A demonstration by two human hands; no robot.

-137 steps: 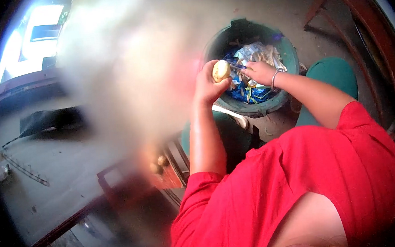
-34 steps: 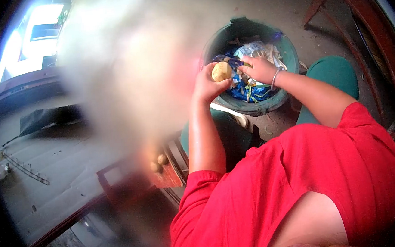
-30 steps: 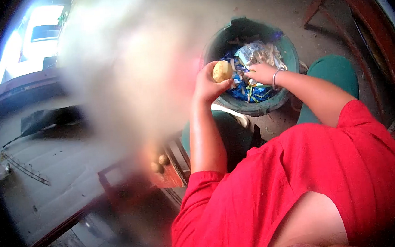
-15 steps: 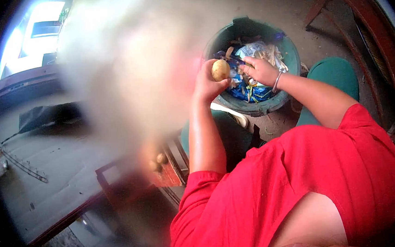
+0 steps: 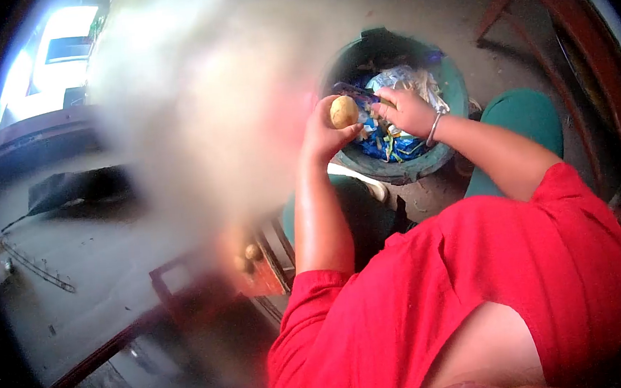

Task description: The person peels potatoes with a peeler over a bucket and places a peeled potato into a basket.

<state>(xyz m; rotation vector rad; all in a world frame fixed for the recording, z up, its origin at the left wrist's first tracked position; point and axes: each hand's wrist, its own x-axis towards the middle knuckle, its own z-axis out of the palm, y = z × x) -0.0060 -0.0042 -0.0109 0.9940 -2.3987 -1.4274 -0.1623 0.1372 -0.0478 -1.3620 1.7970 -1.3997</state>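
A pale yellow potato (image 5: 344, 112) is held in my left hand (image 5: 322, 132), with the thumb below it and fingers behind. My right hand (image 5: 408, 112), with a bracelet at the wrist, is just right of the potato, its fingers curled round a thin dark tool (image 5: 368, 95) that is hard to make out. Both hands are above a green bin (image 5: 450, 92) that holds blue and white wrappers (image 5: 398, 79) and scraps.
On the left stands a table (image 5: 97, 262) with a dark cloth-like item (image 5: 77, 189) and a thin wire rack (image 5: 35, 267). Round potatoes (image 5: 253, 252) lie on a red surface beside my left arm. Wooden furniture (image 5: 598, 47) is at the right. A blur hides the upper middle.
The potato has been turned in my left hand and shows a different side. My right hand has moved back and forth beside it, and is now slightly left of where it was.
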